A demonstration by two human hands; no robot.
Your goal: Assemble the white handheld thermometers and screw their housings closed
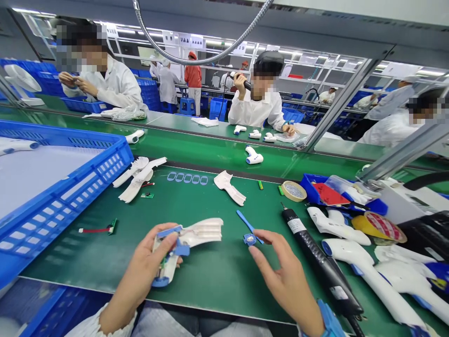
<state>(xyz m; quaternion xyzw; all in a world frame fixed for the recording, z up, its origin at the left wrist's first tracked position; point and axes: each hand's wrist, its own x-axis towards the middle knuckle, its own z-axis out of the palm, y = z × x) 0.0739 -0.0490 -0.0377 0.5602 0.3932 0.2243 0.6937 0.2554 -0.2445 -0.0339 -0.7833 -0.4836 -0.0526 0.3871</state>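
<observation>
My left hand (149, 255) is closed around an opened white thermometer-gun shell (201, 230). Blue trim pieces, a bit of green circuit board and a blue round end show on this shell near my fingers. Over the green table my right hand (280, 267) has thumb and index finger apart. Just off its fingertips is a small blue plastic part (249, 239) with a pale middle; a thin blue strip (244, 220) lies beside it, partly behind the index finger. Further back lies another white shell half (229, 187).
A blue crate (70, 187) borders the left side. White shell halves (140, 178) and a small board with red wire (111, 227) lie near it. To the right are a black electric screwdriver (315, 257), assembled white guns (365, 267), tape (380, 227) and a blue bin (377, 203). Co-workers sit opposite.
</observation>
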